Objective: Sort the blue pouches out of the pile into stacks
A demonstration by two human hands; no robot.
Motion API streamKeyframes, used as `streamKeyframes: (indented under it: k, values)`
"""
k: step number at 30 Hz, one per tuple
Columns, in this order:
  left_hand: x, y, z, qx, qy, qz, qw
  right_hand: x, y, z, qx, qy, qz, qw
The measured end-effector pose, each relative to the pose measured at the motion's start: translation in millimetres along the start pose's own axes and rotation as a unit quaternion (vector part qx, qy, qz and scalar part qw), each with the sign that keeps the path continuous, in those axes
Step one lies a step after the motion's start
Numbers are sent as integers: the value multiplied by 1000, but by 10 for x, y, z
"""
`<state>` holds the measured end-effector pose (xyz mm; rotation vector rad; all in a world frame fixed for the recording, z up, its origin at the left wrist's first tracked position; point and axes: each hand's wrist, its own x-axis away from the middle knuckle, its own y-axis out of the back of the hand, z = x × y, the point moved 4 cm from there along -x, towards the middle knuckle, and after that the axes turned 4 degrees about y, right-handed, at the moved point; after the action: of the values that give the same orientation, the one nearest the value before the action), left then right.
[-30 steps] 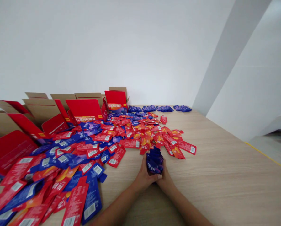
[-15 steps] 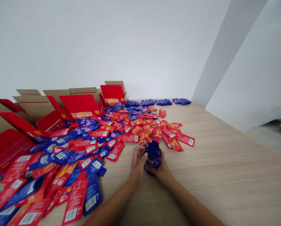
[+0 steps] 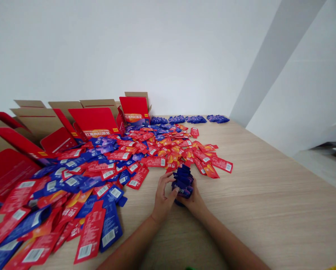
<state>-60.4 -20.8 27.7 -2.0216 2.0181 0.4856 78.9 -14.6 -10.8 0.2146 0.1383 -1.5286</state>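
Near the middle of the table, a stack of dark blue pouches point(image 3: 183, 182) is held between both hands, their narrow spout ends pointing away from me. My left hand point(image 3: 164, 198) grips the stack's left side, thumb on the front and fingers curled at the top left. On the right side, my right hand point(image 3: 194, 198) is wrapped round it, with most of its fingers hidden behind the pouches. Just beyond the stack lie loose red pouches point(image 3: 154, 161), mixed with blue pouches point(image 3: 111, 226) that spread to the left.
Open red cardboard boxes point(image 3: 93, 119) with raised flaps line the left and back. Several groups of blue pouches point(image 3: 196, 119) lie in a row along the wall at the back edge. The wooden table point(image 3: 269, 202) stretches to the right, bounded by its slanting right edge.
The view has tilted slightly. Both hands still hold the blue stack in nearly the same place, and my left fingers have shifted a little on it.
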Motion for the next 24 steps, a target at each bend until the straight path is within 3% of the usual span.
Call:
streamKeyframes:
  k: [24]
  values:
    - [-19,-8,-76,-76,-59,-10,995,5,-14,90,14,25,14,999]
